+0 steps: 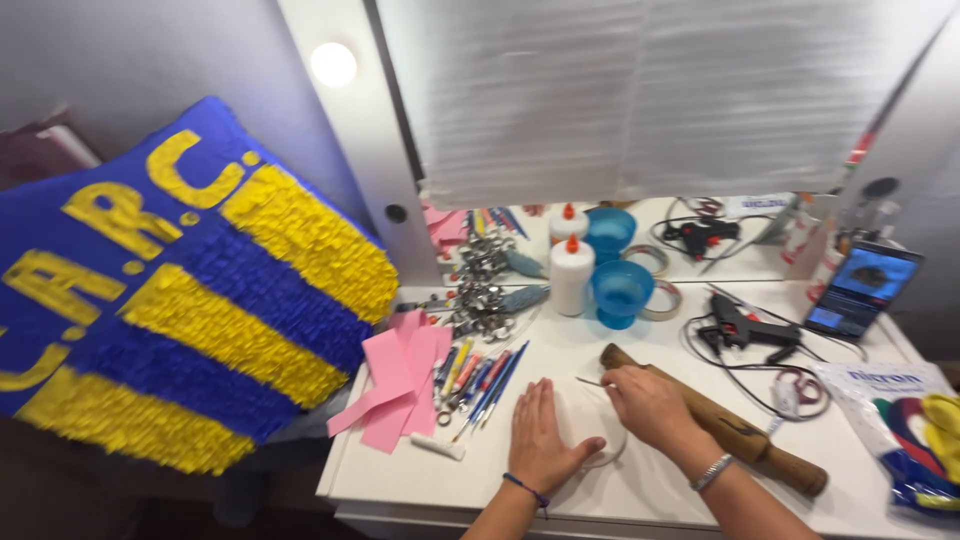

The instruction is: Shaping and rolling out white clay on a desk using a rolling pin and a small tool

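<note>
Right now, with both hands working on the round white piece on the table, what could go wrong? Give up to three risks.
1. The right hand holds a thin pointed tool close to the left hand pressing the white disc; a slip might prick a finger.
2. The wooden rolling pin lies beside the right wrist and could get nudged and roll.
3. The glue gun cord loops nearby and might snag.

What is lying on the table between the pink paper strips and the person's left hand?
In the head view, a spread of pens and pencils lies between the pink paper strips and the left hand, with a small white stick nearer the table's front edge.
</note>
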